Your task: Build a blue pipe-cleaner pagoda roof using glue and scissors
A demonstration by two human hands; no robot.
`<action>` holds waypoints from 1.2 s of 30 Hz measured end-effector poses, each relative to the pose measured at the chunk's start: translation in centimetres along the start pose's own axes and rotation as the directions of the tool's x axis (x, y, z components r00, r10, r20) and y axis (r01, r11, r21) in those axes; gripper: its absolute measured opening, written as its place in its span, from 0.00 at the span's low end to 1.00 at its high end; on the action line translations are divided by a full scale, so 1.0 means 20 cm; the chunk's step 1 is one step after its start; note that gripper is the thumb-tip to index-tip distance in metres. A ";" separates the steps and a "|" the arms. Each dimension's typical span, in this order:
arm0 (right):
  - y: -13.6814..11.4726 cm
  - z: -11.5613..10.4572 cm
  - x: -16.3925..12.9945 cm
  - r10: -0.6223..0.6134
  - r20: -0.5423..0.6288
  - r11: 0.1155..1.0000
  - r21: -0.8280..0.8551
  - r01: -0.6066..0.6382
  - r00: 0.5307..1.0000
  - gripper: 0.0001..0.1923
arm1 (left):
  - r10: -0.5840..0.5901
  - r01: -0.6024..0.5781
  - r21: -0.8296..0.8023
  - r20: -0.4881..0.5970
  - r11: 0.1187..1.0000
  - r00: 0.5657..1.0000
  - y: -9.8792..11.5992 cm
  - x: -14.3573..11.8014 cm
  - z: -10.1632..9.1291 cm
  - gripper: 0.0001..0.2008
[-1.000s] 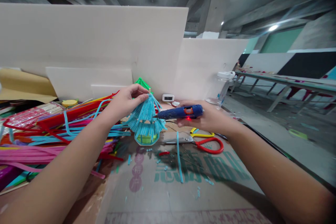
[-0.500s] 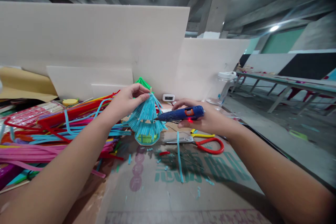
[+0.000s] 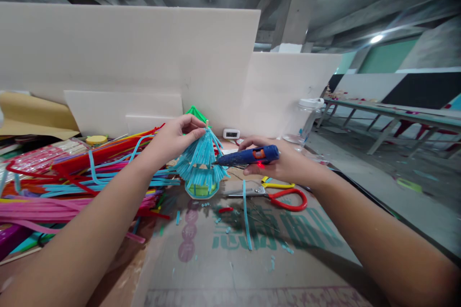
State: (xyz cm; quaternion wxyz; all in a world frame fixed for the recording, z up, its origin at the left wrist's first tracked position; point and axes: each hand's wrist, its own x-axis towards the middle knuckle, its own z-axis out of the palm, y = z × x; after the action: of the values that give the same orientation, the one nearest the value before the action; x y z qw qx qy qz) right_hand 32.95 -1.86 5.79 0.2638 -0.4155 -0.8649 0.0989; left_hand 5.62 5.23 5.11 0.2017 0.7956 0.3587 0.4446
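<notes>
A small tiered pavilion model, covered in light-blue pipe cleaners, stands upright with a green lower part. My left hand pinches it near the top, by the short stick at its peak. In my right hand is a blue hot glue gun, held level with its red light lit. The nozzle points left and meets the right side of the model between its roof tiers; whether it touches I cannot tell. A bright green peaked piece shows behind my left hand.
Red-handled scissors and a blue pipe cleaner lie on the printed cardboard among blue scraps. Bundles of coloured pipe cleaners fill the left. Behind are a small white digital clock, a clear bottle and white boards.
Almost nothing differs. The glue gun and my right hand have shifted very slightly; my left hand stays on the model's top.
</notes>
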 end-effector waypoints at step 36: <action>0.02 0.03 0.01 0.025 -0.112 0.996 0.089 -0.015 0.993 0.21 | 0.012 -0.012 0.012 0.004 1.000 1.000 0.02 -0.01 0.01 0.17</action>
State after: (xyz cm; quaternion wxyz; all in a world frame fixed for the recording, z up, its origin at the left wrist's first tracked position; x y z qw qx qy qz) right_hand 32.80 -1.39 5.27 0.3294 -0.4172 -0.8390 0.1160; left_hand 5.89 4.83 5.29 0.1951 0.7999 0.3560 0.4421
